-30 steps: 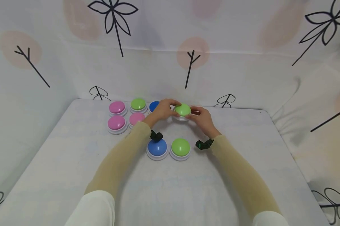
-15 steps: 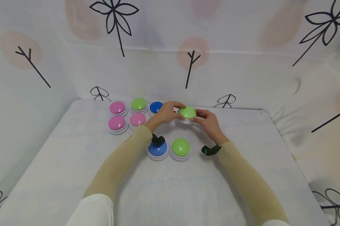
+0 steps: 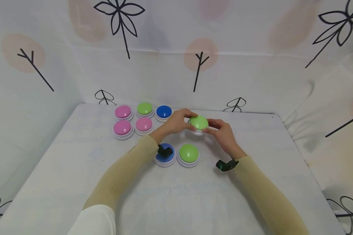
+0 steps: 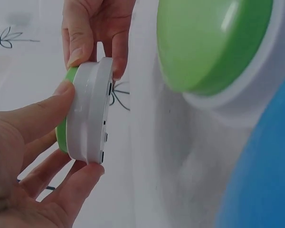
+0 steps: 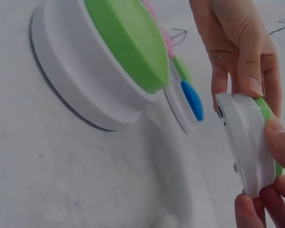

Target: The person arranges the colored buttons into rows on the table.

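Note:
Between both hands, a green-domed push button (image 3: 198, 123) with a white round base is held above the white table, its underside edge showing in both wrist views. My left hand (image 3: 177, 121) grips it from the left side, thumb on the rim and fingers behind. My right hand (image 3: 224, 136) grips the opposite side with thumb and fingers. Nearer to me, a blue button (image 3: 165, 159) and another green button (image 3: 189, 154) sit side by side on the table. The blue one is partly covered by the black left wrist camera (image 3: 164, 151).
At the table's (image 3: 176, 199) back left stand several more buttons: pink ones (image 3: 122, 127), a green one (image 3: 145, 108) and a blue one (image 3: 163, 112). A white patterned cloth wall (image 3: 159, 75) rises behind the back edge.
Both hands have moved right and somewhat toward me with the held green button. The blue button at the back has come fully into sight. The other buttons stay put.

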Demonstrator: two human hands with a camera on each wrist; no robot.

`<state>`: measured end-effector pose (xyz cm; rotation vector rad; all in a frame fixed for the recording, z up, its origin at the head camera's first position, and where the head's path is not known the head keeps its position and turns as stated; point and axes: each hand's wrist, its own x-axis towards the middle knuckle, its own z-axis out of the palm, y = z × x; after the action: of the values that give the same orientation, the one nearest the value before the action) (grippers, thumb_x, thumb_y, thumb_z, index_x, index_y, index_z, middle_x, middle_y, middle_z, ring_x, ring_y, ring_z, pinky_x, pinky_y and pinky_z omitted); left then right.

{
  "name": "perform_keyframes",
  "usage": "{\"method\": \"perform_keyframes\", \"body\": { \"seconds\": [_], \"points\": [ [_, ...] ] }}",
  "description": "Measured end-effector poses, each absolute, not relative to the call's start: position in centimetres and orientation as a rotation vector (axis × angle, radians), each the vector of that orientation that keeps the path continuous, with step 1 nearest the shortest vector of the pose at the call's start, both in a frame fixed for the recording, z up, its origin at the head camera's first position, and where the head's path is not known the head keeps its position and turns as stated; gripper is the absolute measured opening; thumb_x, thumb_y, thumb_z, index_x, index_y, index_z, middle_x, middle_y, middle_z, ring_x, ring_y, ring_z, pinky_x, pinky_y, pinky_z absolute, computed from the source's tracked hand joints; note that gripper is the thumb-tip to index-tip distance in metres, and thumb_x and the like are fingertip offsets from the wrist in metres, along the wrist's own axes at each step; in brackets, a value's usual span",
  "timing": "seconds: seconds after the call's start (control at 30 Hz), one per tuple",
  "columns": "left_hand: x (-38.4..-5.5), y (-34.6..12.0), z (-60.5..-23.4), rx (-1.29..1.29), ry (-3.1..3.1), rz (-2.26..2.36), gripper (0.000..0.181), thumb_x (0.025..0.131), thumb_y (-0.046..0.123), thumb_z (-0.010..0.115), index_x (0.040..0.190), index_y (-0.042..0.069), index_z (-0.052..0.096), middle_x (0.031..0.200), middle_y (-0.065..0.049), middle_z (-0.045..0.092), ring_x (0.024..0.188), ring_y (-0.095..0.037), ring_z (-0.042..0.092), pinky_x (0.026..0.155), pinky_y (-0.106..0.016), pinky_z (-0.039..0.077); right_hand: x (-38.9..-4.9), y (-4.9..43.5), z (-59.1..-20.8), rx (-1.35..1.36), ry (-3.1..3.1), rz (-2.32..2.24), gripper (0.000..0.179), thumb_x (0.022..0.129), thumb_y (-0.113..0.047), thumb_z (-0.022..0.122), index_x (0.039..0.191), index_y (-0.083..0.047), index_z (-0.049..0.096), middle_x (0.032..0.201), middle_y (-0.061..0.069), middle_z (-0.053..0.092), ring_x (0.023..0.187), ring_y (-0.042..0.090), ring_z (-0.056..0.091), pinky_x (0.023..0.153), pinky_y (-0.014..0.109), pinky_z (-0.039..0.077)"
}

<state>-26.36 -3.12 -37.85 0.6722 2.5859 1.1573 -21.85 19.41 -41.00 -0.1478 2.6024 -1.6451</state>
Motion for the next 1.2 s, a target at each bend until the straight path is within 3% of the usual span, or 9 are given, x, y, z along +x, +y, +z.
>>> {"method": "perform_keyframes", "body": {
  "seconds": [0.87,1.2],
  "points": [
    [-21.8,-0.3,-41.4,0.776,2.588,1.172,0.057,0.082,0.031,0.083,0.135,0.018,0.064,0.126,0.003,0.061,0.122,-0.016,0.054,0.102,-0.031,0.044,-17.0,22.7,-42.6,-0.134,2.642,-1.554,0.055,0.088,-0.021,0.079,0.136,-0.002,0.059,0.134,0.015,0.055,0.129,0.032,0.051,0.105,0.046,0.044],
    [-20.9,0.1,-41.9,0.856,2.561,1.066,0.054,0.082,0.032,0.083,0.132,0.02,0.066,0.121,0.006,0.061,0.11,-0.012,0.059,0.09,-0.021,0.048,-15.5,23.5,-43.4,-0.183,2.659,-1.536,0.052,0.086,-0.016,0.08,0.131,0.002,0.061,0.129,0.017,0.058,0.124,0.033,0.055,0.105,0.044,0.044]
  ]
}}
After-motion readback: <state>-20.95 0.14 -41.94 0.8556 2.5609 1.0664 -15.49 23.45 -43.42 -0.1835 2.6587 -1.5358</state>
